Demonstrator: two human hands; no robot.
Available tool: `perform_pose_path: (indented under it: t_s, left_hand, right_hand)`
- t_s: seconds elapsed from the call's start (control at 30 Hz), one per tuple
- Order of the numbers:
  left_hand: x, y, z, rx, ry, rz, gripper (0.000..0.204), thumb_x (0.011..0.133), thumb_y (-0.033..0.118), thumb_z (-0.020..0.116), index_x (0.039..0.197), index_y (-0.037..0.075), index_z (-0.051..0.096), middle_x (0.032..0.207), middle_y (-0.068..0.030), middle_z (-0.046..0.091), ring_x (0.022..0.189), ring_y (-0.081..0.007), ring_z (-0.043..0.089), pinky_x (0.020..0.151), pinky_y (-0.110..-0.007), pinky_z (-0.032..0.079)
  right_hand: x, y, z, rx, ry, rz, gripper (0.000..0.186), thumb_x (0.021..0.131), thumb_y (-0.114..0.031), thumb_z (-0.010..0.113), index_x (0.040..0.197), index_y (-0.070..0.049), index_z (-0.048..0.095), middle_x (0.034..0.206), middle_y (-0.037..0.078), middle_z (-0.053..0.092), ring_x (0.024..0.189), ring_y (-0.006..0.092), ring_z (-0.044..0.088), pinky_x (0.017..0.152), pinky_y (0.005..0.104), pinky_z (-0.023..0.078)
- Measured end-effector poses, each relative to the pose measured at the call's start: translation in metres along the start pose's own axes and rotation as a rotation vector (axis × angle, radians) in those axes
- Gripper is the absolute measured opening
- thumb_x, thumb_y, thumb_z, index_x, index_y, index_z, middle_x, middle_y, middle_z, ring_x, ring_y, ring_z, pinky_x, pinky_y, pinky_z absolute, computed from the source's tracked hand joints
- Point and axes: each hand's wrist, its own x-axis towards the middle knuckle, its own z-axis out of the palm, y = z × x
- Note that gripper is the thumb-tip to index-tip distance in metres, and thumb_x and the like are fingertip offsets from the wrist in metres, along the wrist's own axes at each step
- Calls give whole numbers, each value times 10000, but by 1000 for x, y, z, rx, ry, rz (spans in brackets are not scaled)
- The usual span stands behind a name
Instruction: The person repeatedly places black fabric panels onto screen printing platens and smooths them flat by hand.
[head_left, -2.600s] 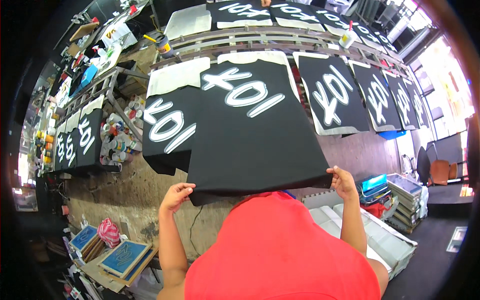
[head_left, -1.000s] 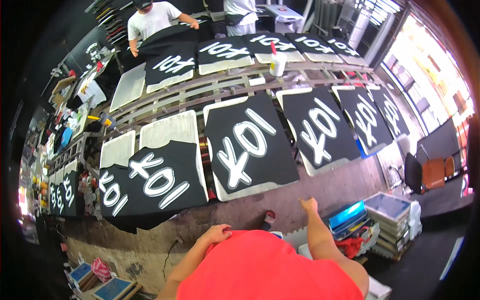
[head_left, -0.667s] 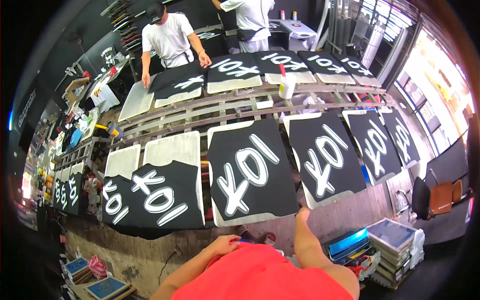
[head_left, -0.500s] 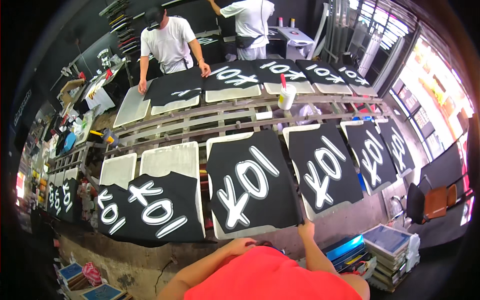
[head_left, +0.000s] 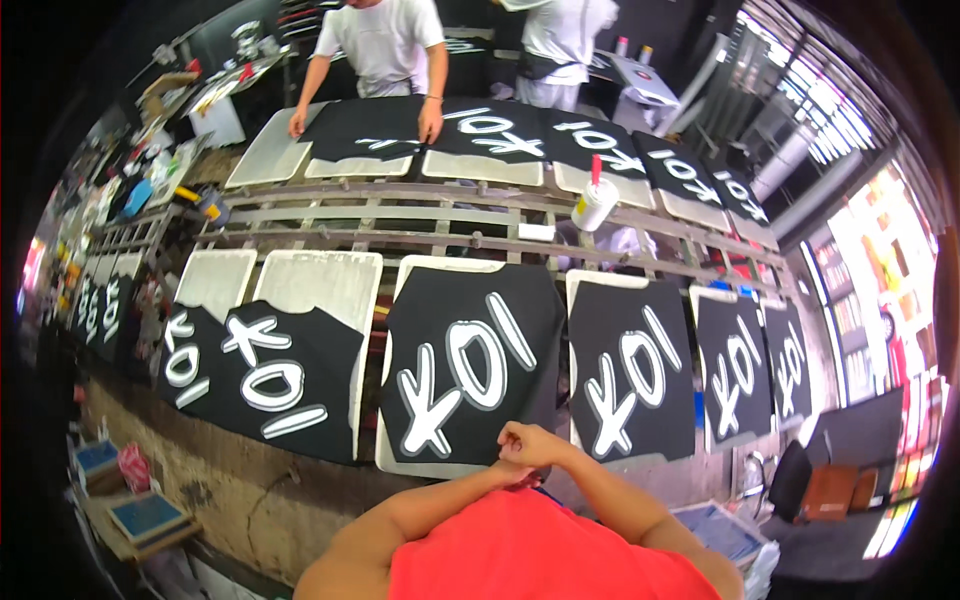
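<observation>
Meeting in front of the red top (head_left: 540, 550), the right hand (head_left: 527, 443) sits just above the left hand (head_left: 518, 475), by the near right corner of the central black cloth (head_left: 470, 370). The right hand's fingers are loosely curled, the left's are partly hidden, and whether either has hold of the cloth's edge cannot be told. Held there, they seem placed to deal with that corner. The cloth lies on a pale board (head_left: 420, 467) that shows along its far and near edges, likely a firm backing that helps it lie flat. It looks matt and smooth, with bold white, grey-outlined lettering slanting across it. To its left, black cloths (head_left: 300, 385) sit lower on their boards, leaving the upper ends bare; to its right, further printed pieces (head_left: 635, 370) lie in a row, with gaps that probably prevent them from overlapping. Beyond runs a slatted rack (head_left: 440, 215), where a white tub (head_left: 595, 205) with a red handle stands between the rows, perhaps for reach from either side. Across it, a co-worker in white (head_left: 380, 50) has a hand at each side of another black cloth (head_left: 365, 125), apparently steadying it; a second person (head_left: 560, 50) stands farther back.
</observation>
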Motion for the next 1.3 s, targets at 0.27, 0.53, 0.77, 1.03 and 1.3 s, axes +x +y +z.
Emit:
perform_pose_path:
  t_s: [0.27, 0.53, 0.77, 1.03, 1.3]
  left_hand:
    - [-40, 7, 41, -395, 623, -130, 348, 1033, 238, 540, 1177, -78, 558, 1024, -191, 718, 807, -259, 725, 657, -354, 594]
    - [-87, 27, 66, -1136, 632, 334, 324, 974, 161, 476, 1224, -39, 525, 1218, -231, 633, 1173, -348, 622, 1020, -522, 498]
    - [-105, 38, 41, -1224, 699, 529, 451, 1007, 293, 470, 1306, -33, 552, 1318, -191, 617, 1220, -348, 592, 1082, -500, 448]
    - [-87, 16, 5, -1338, 890, 517, 382, 1035, 261, 484, 1267, -32, 561, 1277, -179, 643, 1160, -311, 634, 1013, -463, 505]
    - [-86, -2, 28, -1291, 540, 327, 551, 1004, 396, 578, 1357, -24, 530, 1361, -168, 597, 1220, -299, 601, 1064, -452, 475]
  right_hand:
    - [114, 127, -181, -94, 741, -41, 168, 861, -146, 614, 965, -18, 647, 916, 211, 707, 894, 359, 706, 785, 416, 553]
    - [227, 145, -259, 255, 482, 179, 656, 894, -205, 637, 1463, 34, 413, 1259, 171, 661, 623, 255, 726, 476, 316, 557]
    - [279, 120, -283, -321, 70, 439, 257, 866, -236, 683, 926, 12, 710, 696, 144, 723, 530, 218, 698, 478, 345, 574]
    - [282, 74, -289, 536, -70, -89, 296, 888, -299, 685, 972, -16, 660, 899, 64, 679, 719, 196, 647, 643, 335, 523]
    - [255, 111, -279, -89, 251, 119, 790, 770, -275, 834, 1383, 78, 481, 1223, 208, 639, 816, 226, 696, 675, 339, 571]
